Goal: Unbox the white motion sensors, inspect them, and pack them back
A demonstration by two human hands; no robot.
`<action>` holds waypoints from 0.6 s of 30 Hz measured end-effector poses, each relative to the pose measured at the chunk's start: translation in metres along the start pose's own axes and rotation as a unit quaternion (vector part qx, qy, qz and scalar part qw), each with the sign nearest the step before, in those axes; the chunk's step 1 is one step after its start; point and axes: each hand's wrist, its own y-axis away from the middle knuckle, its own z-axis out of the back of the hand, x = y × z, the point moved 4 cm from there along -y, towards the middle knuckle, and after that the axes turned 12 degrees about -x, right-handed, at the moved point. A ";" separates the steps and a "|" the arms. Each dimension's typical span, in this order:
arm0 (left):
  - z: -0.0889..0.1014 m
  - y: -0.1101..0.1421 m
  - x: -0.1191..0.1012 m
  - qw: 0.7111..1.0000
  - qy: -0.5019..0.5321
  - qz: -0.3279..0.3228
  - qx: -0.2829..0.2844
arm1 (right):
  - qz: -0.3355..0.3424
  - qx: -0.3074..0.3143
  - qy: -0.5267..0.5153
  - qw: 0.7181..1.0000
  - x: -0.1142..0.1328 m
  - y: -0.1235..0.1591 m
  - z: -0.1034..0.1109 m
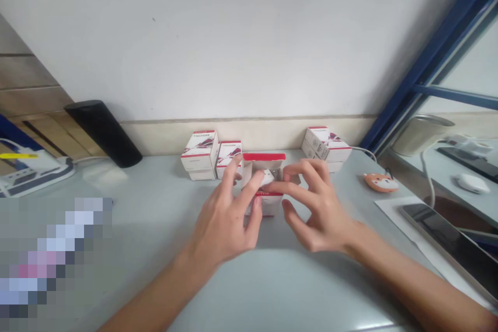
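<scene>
An open white and red carton (264, 166) stands on the grey table (155, 218) in front of me, its red flap raised at the back. My left hand (229, 218) and my right hand (315, 202) reach over it from either side. Fingertips of both meet at the carton's mouth, pinched on a small white item (267, 176) that sits in the opening. I cannot make out what that item is. The carton's lower front is hidden behind my left fingers.
Two shut white and red cartons (212, 153) stand behind on the left, and stacked ones (324, 146) on the right, all against the wall. A black cylinder (103, 132) leans far left. An orange fox-shaped object (381, 182), a cable and a tablet (447, 238) lie right.
</scene>
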 end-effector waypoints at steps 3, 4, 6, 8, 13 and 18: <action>-0.002 0.000 0.002 1.000 -0.009 0.007 0.019 | -0.006 0.008 0.016 1.000 0.000 0.001 -0.001; -0.002 0.000 0.002 1.000 -0.011 0.011 0.023 | -0.005 0.009 0.025 1.000 0.000 0.001 -0.002; -0.003 0.000 0.003 1.000 -0.003 0.015 0.021 | 0.004 0.008 0.040 0.999 -0.001 0.002 -0.002; -0.003 0.000 0.004 0.999 0.028 0.016 0.013 | 0.014 0.004 0.049 0.999 -0.001 0.002 -0.003; -0.006 0.002 0.008 0.995 0.088 0.044 0.020 | 0.013 -0.001 0.056 0.998 -0.004 0.001 -0.002; -0.009 0.002 0.013 0.997 0.056 0.051 0.026 | 0.004 -0.001 0.068 0.998 -0.004 -0.003 -0.001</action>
